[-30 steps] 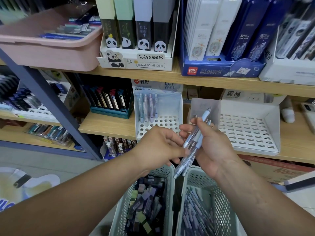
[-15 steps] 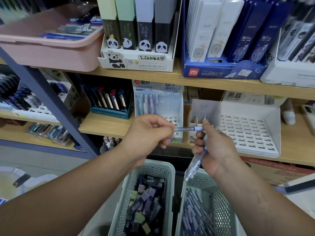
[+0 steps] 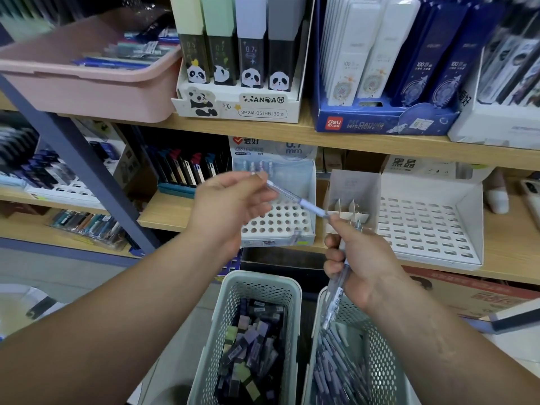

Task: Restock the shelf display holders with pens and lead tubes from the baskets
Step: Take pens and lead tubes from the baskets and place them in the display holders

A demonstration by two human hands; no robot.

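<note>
pen (image 3: 295, 200) pinched in left grip (image 3: 230, 209) before "0.7 mm" holder (image 3: 305, 182); right grip (image 3: 365, 264) clasps other pens (image 3: 333, 305).

Soft, even light is filling the scene, and no hard shadows are showing. The print on the panda box (image 3: 238, 108) is reading sharp. Below it the lower shelf (image 3: 163, 211) is sitting dimmer, its back nearly dark, and it is bowing toward the frame edges — wide-angle distortion. Left of the box the pink tub (image 3: 87, 83) is smearing with motion blur; far right of it the packets (image 3: 514, 54) are smearing too. Below the box, the pen (image 3: 295, 198) in the left hand (image 3: 230, 206) is streaking, and the pens (image 3: 336, 293) in the right hand (image 3: 365, 258) are looking soft.
</note>
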